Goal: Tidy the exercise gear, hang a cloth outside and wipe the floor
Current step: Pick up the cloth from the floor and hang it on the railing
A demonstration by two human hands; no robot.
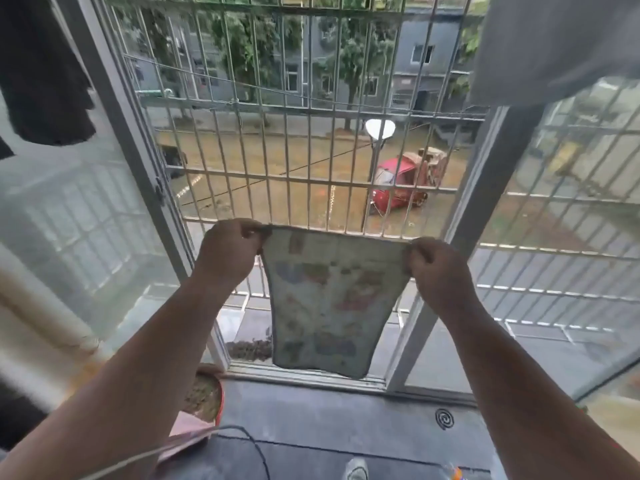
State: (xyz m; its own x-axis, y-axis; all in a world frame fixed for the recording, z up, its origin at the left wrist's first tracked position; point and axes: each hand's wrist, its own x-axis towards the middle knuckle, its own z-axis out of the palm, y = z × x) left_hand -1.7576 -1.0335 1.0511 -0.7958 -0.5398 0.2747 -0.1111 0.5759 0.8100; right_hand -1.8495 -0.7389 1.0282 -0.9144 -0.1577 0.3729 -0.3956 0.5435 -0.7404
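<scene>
cloth (pixel 329 299) | top edge level, just inside window grille (pixel 277 181) | left hand (pixel 228 251), right hand (pixel 440 268) pinching top corners, equally near

Cloth (pixel 329 299) held spread at centre frame, top corners pinched by left hand (pixel 228 251) and right hand (pixel 440 268). Window grille (pixel 304 181) just behind. Dark garment (pixel 41 71) hanging upper left.

Pale printed cloth (pixel 325 303) with faded coloured motifs and dark edging, held spread by its two upper corners, hanging flat and vertical before the open window's bars
</scene>
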